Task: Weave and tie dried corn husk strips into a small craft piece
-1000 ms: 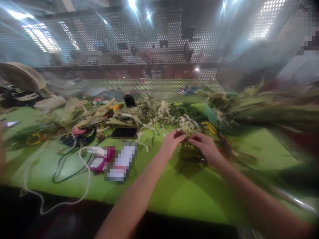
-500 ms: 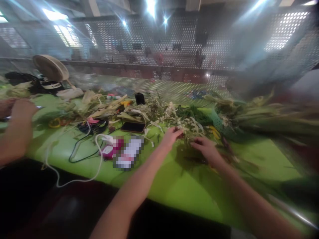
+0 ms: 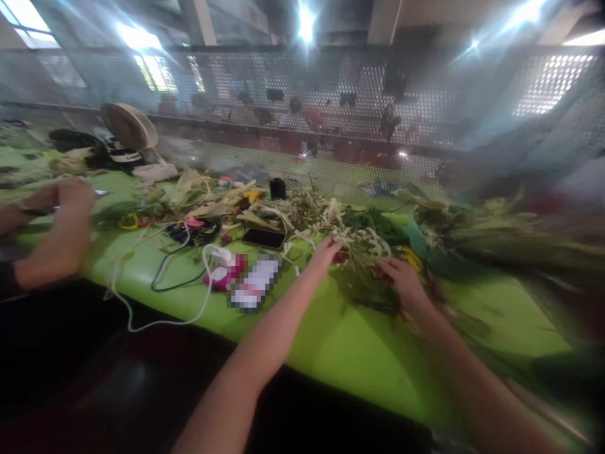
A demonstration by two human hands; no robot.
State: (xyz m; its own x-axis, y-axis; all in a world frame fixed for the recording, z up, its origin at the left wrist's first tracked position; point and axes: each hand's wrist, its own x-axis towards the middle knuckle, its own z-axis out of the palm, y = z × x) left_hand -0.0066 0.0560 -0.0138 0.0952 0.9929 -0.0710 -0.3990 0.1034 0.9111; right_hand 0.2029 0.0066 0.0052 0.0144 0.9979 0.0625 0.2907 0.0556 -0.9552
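My left hand (image 3: 327, 253) reaches into the near edge of a heap of pale and green plant strips (image 3: 331, 217). Its fingers are drawn together at the strips, and a small dark red thing (image 3: 340, 257) shows beside the fingertips. To the right, my right hand (image 3: 404, 280) points its fingers inward, pinched at the edge of some thin greenery (image 3: 362, 258) lying between both hands. Blur hides what exactly the fingers grip. Below the right hand lies a dark long thing (image 3: 375, 306) that is too smeared to name.
A dark phone (image 3: 263, 238), a blurred-out phone (image 3: 255, 284) and a magenta power socket (image 3: 225, 274) with a white cable (image 3: 165, 326) lie left on the green tabletop (image 3: 350, 353). A co-worker's hands (image 3: 70, 198) are far left. A fan (image 3: 128, 126) stands behind; large leaves (image 3: 515, 233) lie right.
The view has swung slightly left, so the tabletop things appear farther right. My right hand has shifted a little away from the left hand.
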